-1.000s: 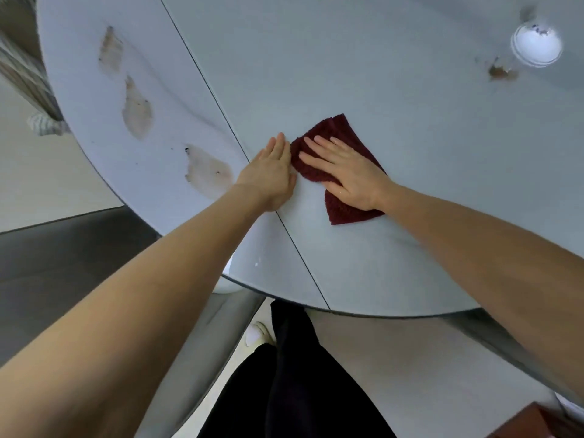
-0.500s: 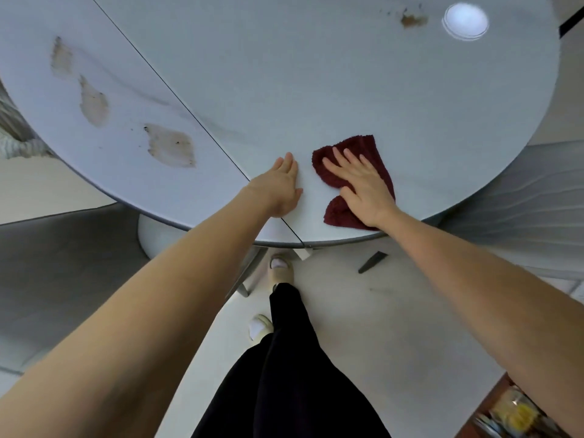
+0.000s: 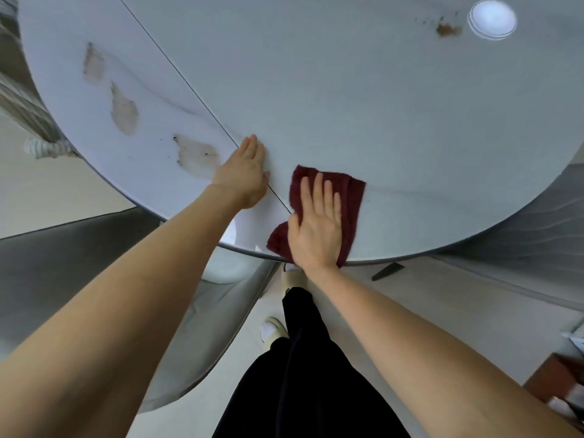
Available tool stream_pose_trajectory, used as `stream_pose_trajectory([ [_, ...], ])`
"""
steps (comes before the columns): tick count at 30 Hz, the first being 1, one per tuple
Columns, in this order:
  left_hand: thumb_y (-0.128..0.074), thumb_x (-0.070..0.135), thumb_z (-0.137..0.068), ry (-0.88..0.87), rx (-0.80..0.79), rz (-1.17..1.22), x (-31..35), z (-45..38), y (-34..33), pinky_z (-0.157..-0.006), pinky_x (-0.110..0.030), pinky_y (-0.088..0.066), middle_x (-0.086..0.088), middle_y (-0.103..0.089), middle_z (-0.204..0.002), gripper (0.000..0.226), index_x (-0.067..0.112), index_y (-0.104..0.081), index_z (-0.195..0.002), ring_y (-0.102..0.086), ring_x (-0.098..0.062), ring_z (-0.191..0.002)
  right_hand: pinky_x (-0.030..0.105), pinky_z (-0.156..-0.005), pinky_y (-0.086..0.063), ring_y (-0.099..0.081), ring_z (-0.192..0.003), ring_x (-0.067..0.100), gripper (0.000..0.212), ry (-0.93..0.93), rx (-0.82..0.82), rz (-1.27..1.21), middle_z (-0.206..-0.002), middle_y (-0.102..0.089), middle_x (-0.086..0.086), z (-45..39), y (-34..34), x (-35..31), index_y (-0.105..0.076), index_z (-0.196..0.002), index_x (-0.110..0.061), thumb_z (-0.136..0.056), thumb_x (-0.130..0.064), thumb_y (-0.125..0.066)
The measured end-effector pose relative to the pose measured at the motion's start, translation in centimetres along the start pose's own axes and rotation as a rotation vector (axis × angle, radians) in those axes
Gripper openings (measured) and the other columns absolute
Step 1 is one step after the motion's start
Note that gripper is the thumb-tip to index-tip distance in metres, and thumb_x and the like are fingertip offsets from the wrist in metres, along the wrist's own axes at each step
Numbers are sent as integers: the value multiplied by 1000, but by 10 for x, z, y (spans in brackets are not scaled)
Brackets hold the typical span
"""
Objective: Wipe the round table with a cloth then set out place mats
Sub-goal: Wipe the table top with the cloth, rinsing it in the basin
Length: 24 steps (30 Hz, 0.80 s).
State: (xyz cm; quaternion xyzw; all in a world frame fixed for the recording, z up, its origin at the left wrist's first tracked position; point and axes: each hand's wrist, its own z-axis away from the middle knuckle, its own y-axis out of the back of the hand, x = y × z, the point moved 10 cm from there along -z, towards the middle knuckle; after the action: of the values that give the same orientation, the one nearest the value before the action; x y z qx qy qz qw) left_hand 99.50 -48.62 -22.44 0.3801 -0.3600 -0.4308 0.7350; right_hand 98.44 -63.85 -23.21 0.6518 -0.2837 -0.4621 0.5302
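Round pale surface (image 3: 347,105) filling the upper frame, dark red cloth (image 3: 350,197) at its lower edge, right hand (image 3: 319,229) flat on it with fingers straight, left hand (image 3: 245,177) flat on bare top just left, apart, brown stains (image 3: 124,113) upper left, brown spot (image 3: 447,30) beside light glare (image 3: 491,20) upper right, black trousers (image 3: 303,374) below

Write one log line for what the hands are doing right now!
step: wiping | right hand: flat on cloth at table edge | left hand: flat on table | place mats: none seen
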Motion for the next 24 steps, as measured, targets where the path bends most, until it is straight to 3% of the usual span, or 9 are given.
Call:
stream_pose_trajectory([
  [2, -27, 27, -104, 37, 27, 15, -18, -6, 10, -120, -30, -1, -11, 10, -160, 61, 2, 1, -152, 8, -20, -148, 43, -120, -16, -26, -145, 28, 66, 52, -20, -13, -156, -29, 14, -6, -10, -30, -35, -149, -11, -88, -34, -29],
  [11, -29, 31, -104, 167, 43, 33, -111, -33, 47, -120, -34, 2, -14, 11, -160, 66, 1, 3, -152, 8, -24, -148, 42, -120, -10, -16, -148, 27, 70, -27, -66, 81, -160, -17, 13, -31, -31, -77, -23, -153, -11, -89, -37, -27],
  [15, -26, 37, -104, 246, 9, 13, -159, -51, 64, -120, -34, 2, -14, 9, -160, 67, 1, 3, -152, 7, -24, -148, 42, -120, -10, -14, -148, 26, 70, 65, -105, 75, -160, -15, 13, -60, -42, -111, -21, -153, -11, -89, -37, -27],
  [18, -23, 35, -105, 218, -89, 58, -167, -54, 62, -120, -32, 1, -12, 9, -160, 64, 2, 4, -152, 2, -23, -149, 41, -120, -10, -16, -148, 26, 69, 110, -122, 37, -160, -17, 13, -85, -51, -146, -23, -153, -10, -89, -37, -27],
  [24, -20, 32, -105, 123, -121, 93, -178, -59, 69, -120, -32, -4, -10, 2, -161, 57, 5, -6, -153, -9, -23, -148, 41, -120, -7, -14, -148, 27, 70, 135, -139, 58, -160, -16, 14, -97, -63, -167, -21, -153, -9, -89, -36, -27],
])
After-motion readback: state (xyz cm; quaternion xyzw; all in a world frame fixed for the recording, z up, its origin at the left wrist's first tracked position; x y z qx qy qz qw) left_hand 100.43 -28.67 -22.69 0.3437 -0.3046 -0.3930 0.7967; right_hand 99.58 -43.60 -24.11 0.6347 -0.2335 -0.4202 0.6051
